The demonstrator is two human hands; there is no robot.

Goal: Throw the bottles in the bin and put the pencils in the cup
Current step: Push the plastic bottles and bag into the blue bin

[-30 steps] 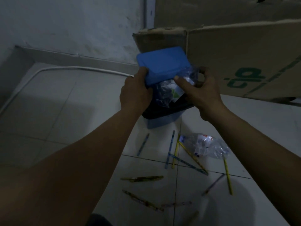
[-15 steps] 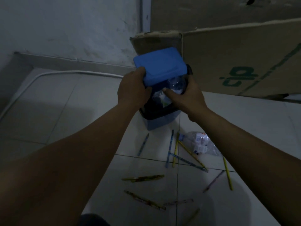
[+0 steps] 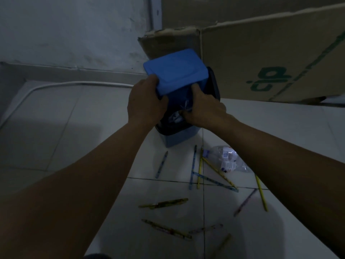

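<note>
Pencils (image 3: 197, 186): scattered on the floor tiles, nearest.
Loose bottle (image 3: 226, 161): lying among them.
Right hand (image 3: 203, 109): down in the bin (image 3: 179, 139) mouth, grip unclear (too dark).
Left hand (image 3: 144, 103): clamped on raised blue lid (image 3: 177, 71).

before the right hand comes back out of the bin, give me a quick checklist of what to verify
1. Lid held up: ok, the left hand props it open.
2. Bottle inside the bin: ok, crumpled plastic shows just below the rim under the right hand.
3. Right grip let go: cannot tell, the fingers are hidden in the opening.
4. Next bottle reachable: ok, it lies on the floor in front of the bin, partly behind the right forearm.
5. Pencils clear of the bin: ok, scattered on the tiles, none picked up.
6. Cup located: not ok, none in view.
</note>
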